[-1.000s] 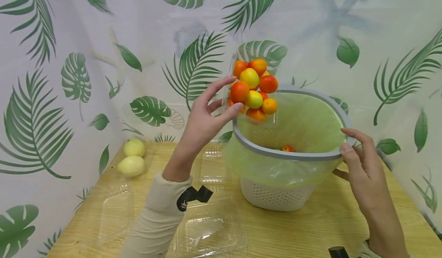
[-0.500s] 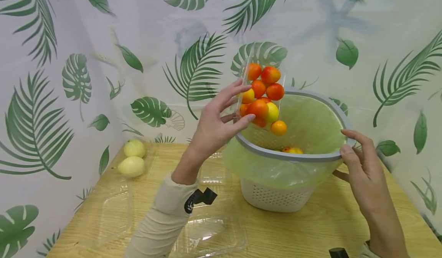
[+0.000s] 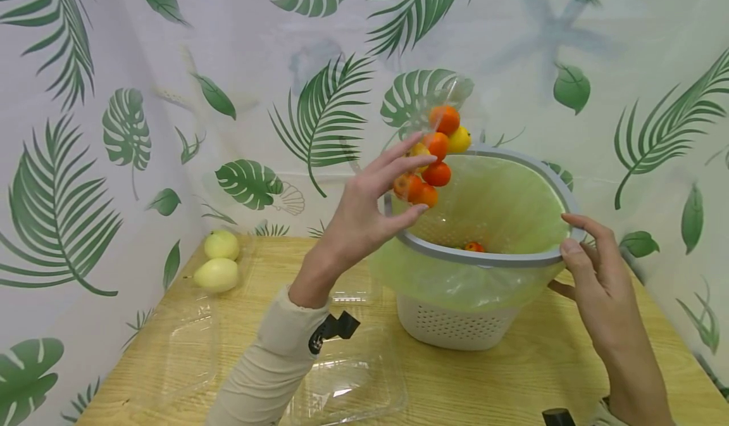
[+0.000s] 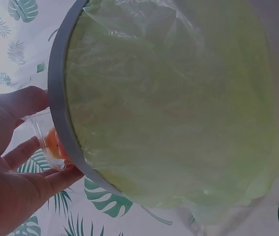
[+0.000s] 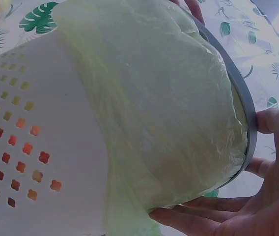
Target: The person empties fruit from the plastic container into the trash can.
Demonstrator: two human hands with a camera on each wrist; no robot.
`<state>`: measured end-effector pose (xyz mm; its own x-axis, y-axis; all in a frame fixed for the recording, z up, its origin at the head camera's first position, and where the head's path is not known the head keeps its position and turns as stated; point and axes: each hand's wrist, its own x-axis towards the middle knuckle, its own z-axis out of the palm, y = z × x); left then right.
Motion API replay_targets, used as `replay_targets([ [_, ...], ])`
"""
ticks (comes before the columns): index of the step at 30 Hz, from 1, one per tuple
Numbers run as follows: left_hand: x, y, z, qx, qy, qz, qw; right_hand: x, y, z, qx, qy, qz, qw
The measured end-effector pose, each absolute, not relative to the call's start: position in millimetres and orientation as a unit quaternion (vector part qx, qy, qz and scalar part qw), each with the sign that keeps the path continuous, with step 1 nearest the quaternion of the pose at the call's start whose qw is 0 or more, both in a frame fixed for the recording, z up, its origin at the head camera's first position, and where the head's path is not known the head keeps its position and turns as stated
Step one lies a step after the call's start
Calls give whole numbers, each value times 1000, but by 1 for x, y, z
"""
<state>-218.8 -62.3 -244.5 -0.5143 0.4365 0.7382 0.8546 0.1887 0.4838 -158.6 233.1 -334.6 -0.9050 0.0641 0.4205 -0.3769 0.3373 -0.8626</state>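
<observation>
Head view: left hand [image 3: 370,211] has the clear tray [image 4: 40,128] gripped between thumb and fingers, tilted over the left side of the basket [image 3: 455,328], small orange and yellow fruit [image 3: 436,174] in it. Right hand [image 3: 600,280] grips the grey rim [image 3: 492,259] at the basket's right end. Only the head view looks inside: a few fruits at the bottom, the rest cut off by the near rim. Right wrist adds orange-red colour through the wall holes. Left wrist: tray shows just as a sliver past the rim; green liner [image 3: 438,280] fills most of that view. Left fingers cover part of the fruit in the head view. Also on the worktop [image 3: 547,356]: two pale yellow pears [image 3: 218,274] at far left, clear containers [image 3: 353,382] near the left forearm, which partly blocks them.
</observation>
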Motion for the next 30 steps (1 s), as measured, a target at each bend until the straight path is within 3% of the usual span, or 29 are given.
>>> replay_targets([
  [15, -246, -61, -267, -480, -734, -379, 293, -159, 234, -335, 96, -790, 576, 189],
  [24, -239, -66, -259, -482, -707, -399, 330, -159, 234, -335, 98, -788, 576, 192],
  [30, -216, -84, -248, -441, -680, -461, 361, -158, 234, -334, 93, -801, 558, 195],
])
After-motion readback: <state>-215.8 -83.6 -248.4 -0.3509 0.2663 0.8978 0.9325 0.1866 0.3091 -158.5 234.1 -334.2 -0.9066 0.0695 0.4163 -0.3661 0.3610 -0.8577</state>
